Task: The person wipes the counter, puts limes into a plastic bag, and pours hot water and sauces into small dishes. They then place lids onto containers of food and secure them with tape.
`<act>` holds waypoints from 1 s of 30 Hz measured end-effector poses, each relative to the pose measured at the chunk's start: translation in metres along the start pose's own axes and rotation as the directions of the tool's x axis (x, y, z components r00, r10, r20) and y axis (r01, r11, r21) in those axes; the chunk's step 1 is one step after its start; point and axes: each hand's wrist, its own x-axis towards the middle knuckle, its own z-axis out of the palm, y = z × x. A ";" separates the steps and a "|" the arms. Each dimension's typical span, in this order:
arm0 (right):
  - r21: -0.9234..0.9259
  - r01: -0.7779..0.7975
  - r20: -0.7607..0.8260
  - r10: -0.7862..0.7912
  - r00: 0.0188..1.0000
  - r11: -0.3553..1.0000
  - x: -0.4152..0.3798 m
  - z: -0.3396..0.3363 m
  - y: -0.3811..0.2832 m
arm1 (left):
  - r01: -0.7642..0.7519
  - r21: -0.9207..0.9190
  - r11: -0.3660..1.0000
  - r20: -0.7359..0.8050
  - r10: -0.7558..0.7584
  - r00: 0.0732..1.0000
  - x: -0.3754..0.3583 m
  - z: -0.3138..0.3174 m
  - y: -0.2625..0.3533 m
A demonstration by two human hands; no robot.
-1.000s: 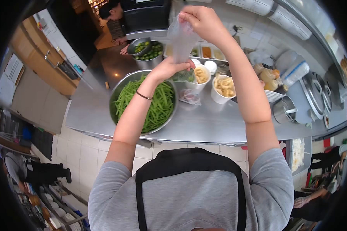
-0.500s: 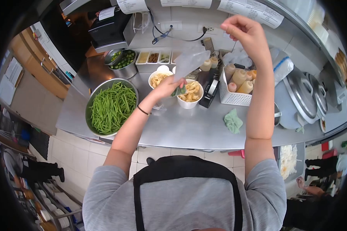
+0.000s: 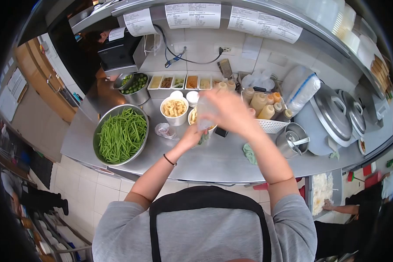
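Observation:
My left hand [image 3: 192, 136] is closed round the lower end of a clear plastic bag [image 3: 205, 114], which has something green at its bottom. Blurred by motion, my right hand [image 3: 228, 109] is at the bag's upper part; its fingers cannot be made out clearly. The bag stands in front of a white tub [image 3: 192, 115] of pale yellow food, partly hidden by my hands. To the left is a second white tub [image 3: 174, 109] with similar food. A small crumpled plastic bag [image 3: 165, 130] lies just below that tub.
A metal bowl of green beans [image 3: 122, 136] stands left, with a pot of green fruit [image 3: 136, 89] behind. Sauce bottles fill a white basket [image 3: 273, 125] at right, beside a metal pot [image 3: 291, 140] and a green cloth [image 3: 249, 153]. Other people are at both sides.
My right hand has come down from high on the right to the bag. My left hand, with the bag, is slightly lower. The view has shifted, showing more of the shelf and papers.

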 end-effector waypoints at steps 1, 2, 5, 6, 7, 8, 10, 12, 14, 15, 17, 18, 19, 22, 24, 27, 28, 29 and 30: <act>-0.094 0.014 0.145 -0.001 0.989 0.995 -0.006 0.020 -0.001 | 0.035 0.067 0.997 0.020 -0.036 0.999 -0.004 0.000 0.006; -0.084 0.000 0.155 0.013 0.988 0.997 -0.005 0.033 0.004 | 0.041 0.027 0.999 0.034 -0.042 0.999 -0.007 0.002 0.003; 0.219 0.074 -0.222 -0.024 0.975 0.973 0.008 0.008 -0.006 | -0.048 -0.014 0.999 -0.031 0.047 0.998 -0.014 0.008 -0.031; 0.284 -0.006 -0.293 0.093 0.952 0.959 0.010 -0.009 -0.015 | -0.052 -0.014 0.999 -0.022 0.052 0.998 -0.020 0.006 -0.043; 0.278 -0.013 -0.296 0.098 0.950 0.960 0.006 -0.006 -0.021 | 0.017 0.017 1.000 0.024 -0.017 1.000 -0.026 0.002 -0.056; 0.244 0.022 -0.177 0.022 0.984 0.970 -0.001 0.001 -0.033 | 0.084 0.053 0.995 0.069 -0.087 0.994 -0.030 0.001 -0.064; 0.081 0.156 -0.019 -0.155 0.988 0.984 -0.017 0.036 -0.055 | -0.141 0.132 0.981 -0.071 0.151 0.986 -0.042 0.007 -0.057; -0.206 0.220 0.042 -0.216 0.975 0.953 -0.055 0.108 -0.036 | -0.147 0.369 0.918 -0.067 0.184 0.981 -0.052 -0.002 -0.045; -0.273 0.035 0.284 0.046 0.958 0.961 -0.093 0.162 0.001 | -0.155 0.548 0.822 -0.010 0.192 0.981 -0.060 -0.018 -0.029; -0.223 -0.140 0.512 0.238 0.825 0.965 -0.108 0.170 0.011 | -0.157 0.702 0.694 0.035 0.186 0.982 -0.065 -0.024 -0.024; 0.033 -0.409 0.619 0.302 0.725 0.912 -0.136 0.165 0.005 | -0.214 0.731 0.648 0.034 0.279 0.960 -0.074 -0.032 -0.029; 0.102 -0.447 0.655 0.278 0.702 0.889 -0.142 0.157 -0.005 | -0.303 0.718 0.626 0.110 0.328 0.938 -0.077 -0.037 -0.037; 0.169 -0.486 0.690 0.250 0.680 0.857 -0.147 0.148 -0.015 | -0.389 0.699 0.601 0.185 0.373 0.909 -0.080 -0.041 -0.045; 0.325 -0.478 0.599 0.214 0.772 0.816 -0.153 0.125 -0.024 | -0.427 0.652 0.627 0.221 0.382 0.898 -0.082 -0.047 -0.043; 0.357 -0.541 0.626 0.235 0.744 0.762 -0.141 0.097 -0.031 | -0.428 0.656 0.622 0.207 0.397 0.894 -0.074 -0.054 -0.045; 0.421 -0.512 0.535 0.251 0.806 0.749 -0.137 0.087 -0.034 | -0.427 0.603 0.674 0.209 0.383 0.900 -0.060 -0.052 -0.042; 0.439 -0.420 0.411 0.238 0.880 0.794 -0.137 0.086 -0.033 | -0.455 0.489 0.744 0.266 0.369 0.891 -0.055 -0.049 -0.040; 0.437 -0.423 0.415 0.240 0.878 0.793 -0.137 0.083 -0.027 | -0.466 0.368 0.804 0.323 0.360 0.875 -0.052 -0.045 -0.037; 0.270 -0.277 0.237 0.216 0.947 0.922 -0.135 0.078 -0.014 | -0.465 0.365 0.806 0.323 0.359 0.876 -0.051 -0.043 -0.027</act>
